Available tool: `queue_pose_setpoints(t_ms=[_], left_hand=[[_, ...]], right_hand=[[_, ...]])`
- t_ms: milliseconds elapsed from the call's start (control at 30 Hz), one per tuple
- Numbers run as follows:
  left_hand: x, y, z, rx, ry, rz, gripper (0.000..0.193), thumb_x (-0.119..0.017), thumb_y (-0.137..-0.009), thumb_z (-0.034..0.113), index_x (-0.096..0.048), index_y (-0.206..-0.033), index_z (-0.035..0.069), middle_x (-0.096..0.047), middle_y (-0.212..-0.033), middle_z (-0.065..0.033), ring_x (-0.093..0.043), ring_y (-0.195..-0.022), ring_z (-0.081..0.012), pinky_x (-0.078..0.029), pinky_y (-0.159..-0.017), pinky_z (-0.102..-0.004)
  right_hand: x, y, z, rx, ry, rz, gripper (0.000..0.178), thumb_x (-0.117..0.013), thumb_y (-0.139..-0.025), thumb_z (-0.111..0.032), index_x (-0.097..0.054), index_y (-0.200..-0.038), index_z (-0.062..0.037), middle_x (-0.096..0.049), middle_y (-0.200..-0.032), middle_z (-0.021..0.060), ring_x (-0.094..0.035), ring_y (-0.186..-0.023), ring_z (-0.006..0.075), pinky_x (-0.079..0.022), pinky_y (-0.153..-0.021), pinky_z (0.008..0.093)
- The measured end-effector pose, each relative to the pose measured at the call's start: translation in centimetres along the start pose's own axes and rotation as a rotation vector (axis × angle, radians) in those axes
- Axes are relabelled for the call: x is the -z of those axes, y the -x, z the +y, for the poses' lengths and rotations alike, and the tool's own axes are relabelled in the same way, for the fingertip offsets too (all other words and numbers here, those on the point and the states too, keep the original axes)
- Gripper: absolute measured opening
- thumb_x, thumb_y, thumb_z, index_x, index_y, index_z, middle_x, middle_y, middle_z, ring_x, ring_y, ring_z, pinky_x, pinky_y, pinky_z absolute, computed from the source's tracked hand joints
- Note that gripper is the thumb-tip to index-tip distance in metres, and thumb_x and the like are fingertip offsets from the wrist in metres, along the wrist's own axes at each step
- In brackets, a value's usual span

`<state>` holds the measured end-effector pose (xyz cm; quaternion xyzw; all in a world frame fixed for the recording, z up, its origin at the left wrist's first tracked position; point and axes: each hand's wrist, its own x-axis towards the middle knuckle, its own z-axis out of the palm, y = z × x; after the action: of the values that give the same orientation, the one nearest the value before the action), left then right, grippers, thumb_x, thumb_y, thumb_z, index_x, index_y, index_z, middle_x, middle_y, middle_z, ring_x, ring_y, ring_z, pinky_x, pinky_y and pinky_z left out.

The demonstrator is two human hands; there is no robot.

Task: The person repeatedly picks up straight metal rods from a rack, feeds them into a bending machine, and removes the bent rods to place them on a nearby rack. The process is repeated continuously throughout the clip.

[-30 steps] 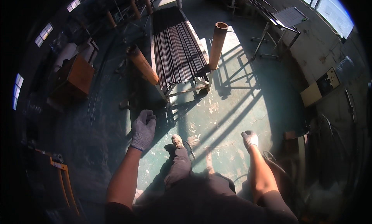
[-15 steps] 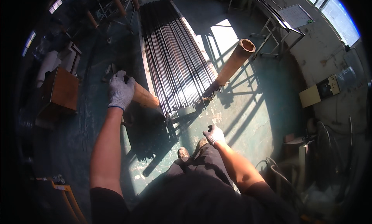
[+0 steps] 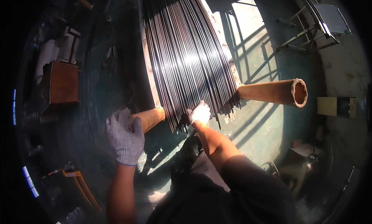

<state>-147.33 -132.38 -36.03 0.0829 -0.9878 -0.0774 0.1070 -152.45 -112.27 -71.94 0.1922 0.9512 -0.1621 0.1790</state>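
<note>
A wide bundle of long thin dark metal rods (image 3: 186, 57) lies across a thick tan cardboard tube (image 3: 271, 92) that sticks out on both sides. My right hand (image 3: 200, 112), in a white knit glove, rests on the near ends of the rods, fingers curled over them. My left hand (image 3: 123, 136), also gloved, is spread on the left end of the tube (image 3: 149, 118), touching it. My dark trousers and legs fill the lower middle.
A brown wooden box (image 3: 64, 82) stands at the left. A metal trestle frame (image 3: 310, 28) is at the upper right. An orange-handled tool (image 3: 79, 181) lies on the green floor (image 3: 255, 123) at lower left. A small yellow box (image 3: 327, 106) hangs on the right wall.
I have leaned closer to the rod bundle. My right hand rose from near my knee onto the rod ends. My left hand stays at the tube's left end.
</note>
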Motion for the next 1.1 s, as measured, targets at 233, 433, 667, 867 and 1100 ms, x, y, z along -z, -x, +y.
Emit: queue_pose_setpoints(t_ms=[233, 433, 667, 867, 1100], left_hand=[[-1.2, -0.9, 0.3, 0.063, 0.020, -0.016, 0.028, -0.074, -0.092, 0.015, -0.072, -0.115, 0.000, -0.069, -0.123, -0.0225, -0.063, -0.111, -0.0464, -0.052, -0.099, -0.0581], [-1.3, -1.1, 0.3, 0.074, -0.044, -0.037, 0.028, -0.071, -0.097, 0.020, -0.072, -0.116, 0.000, -0.068, -0.124, -0.0230, -0.063, -0.113, -0.0465, -0.051, -0.101, -0.0591], [-1.4, -0.7, 0.0, 0.068, -0.104, -0.052, 0.030, -0.069, -0.102, 0.024, -0.072, -0.116, -0.002, -0.068, -0.124, -0.0229, -0.063, -0.113, -0.0457, -0.051, -0.101, -0.0593], [-1.6, -0.4, -0.2, 0.080, -0.078, -0.045, 0.030, -0.070, -0.101, 0.026, -0.072, -0.117, 0.000, -0.068, -0.125, -0.0222, -0.062, -0.112, -0.0456, -0.051, -0.100, -0.0580], [-1.1, -0.6, 0.3, 0.053, -0.108, -0.047, 0.027, -0.070, -0.101, 0.021, -0.071, -0.118, 0.000, -0.069, -0.124, -0.0219, -0.063, -0.114, -0.0456, -0.051, -0.100, -0.0575]], right_hand=[[0.4, -1.7, -2.4, -0.034, 0.103, -0.083, 0.078, -0.092, -0.087, -0.059, -0.062, -0.132, -0.0010, -0.068, -0.126, 0.0204, -0.065, -0.126, 0.0356, -0.058, -0.106, 0.0469], [-1.2, -3.4, -2.2, -0.003, 0.247, -0.016, 0.039, -0.075, -0.100, -0.042, -0.069, -0.113, -0.0064, -0.071, -0.111, 0.0122, -0.071, -0.106, 0.0285, -0.061, -0.093, 0.0402], [-4.2, -3.5, -1.9, -0.024, 0.184, -0.029, 0.023, -0.056, -0.112, -0.024, -0.073, -0.109, -0.0095, -0.076, -0.104, 0.0099, -0.079, -0.099, 0.0279, -0.066, -0.083, 0.0439], [-3.2, -2.2, -0.4, 0.067, 0.154, -0.071, 0.019, -0.063, -0.107, -0.027, -0.073, -0.105, -0.0110, -0.079, -0.102, 0.0127, -0.082, -0.094, 0.0322, -0.067, -0.077, 0.0464], [-0.6, -5.3, 1.2, 0.034, -0.114, -0.417, 0.037, -0.085, -0.085, -0.035, -0.082, -0.106, -0.0041, -0.084, -0.110, 0.0227, -0.081, -0.109, 0.0410, -0.065, -0.099, 0.0478]])
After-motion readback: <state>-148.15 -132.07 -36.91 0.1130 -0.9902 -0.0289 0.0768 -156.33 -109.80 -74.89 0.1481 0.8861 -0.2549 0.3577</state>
